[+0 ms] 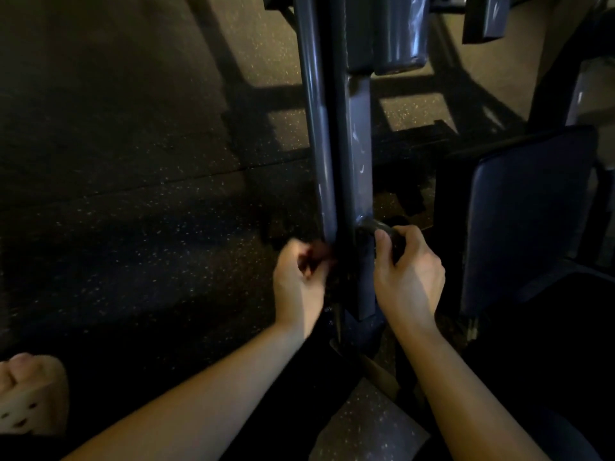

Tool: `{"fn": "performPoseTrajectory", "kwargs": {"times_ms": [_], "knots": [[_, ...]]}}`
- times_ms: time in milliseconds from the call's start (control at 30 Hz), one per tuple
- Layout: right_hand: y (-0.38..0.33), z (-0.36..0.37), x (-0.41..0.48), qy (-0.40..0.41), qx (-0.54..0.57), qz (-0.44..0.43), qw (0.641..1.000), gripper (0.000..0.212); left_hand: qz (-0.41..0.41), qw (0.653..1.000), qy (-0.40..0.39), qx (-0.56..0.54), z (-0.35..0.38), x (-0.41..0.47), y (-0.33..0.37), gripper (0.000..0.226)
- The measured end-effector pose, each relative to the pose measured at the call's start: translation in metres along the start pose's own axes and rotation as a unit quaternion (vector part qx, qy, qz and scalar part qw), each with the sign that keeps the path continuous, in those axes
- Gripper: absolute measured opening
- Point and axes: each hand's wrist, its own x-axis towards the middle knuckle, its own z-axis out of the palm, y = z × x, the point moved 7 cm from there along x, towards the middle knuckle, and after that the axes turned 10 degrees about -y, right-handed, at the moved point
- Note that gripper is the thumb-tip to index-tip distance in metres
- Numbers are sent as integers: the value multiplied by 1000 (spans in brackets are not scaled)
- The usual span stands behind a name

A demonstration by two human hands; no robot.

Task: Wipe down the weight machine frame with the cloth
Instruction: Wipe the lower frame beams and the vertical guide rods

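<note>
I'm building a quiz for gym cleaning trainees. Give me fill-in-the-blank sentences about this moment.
One hand grips the peg jutting from the frame post: the person's ___ hand.
The left hand, fingers curled, sits on the post's ___ side.
The padded seat stands to the post's ___.
At bottom left, a ___ shows in a holed sandal.
Missing: right; left; right; foot.
</note>
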Motion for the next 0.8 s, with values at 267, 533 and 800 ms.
{"fn": "performPoseTrajectory", "kwargs": {"times_ms": [267, 533, 800], "knots": [[4, 1, 2, -10, 4, 2, 1000, 38, 62, 997, 47, 4, -22, 33, 43, 20], [4, 0, 1, -14, 14, 12, 1000, 37, -70, 994, -81, -31, 0, -6, -22, 21], [3, 0, 0, -8, 23, 8, 1000, 35, -42, 995, -36, -86, -7, 20, 2, 23]]}}
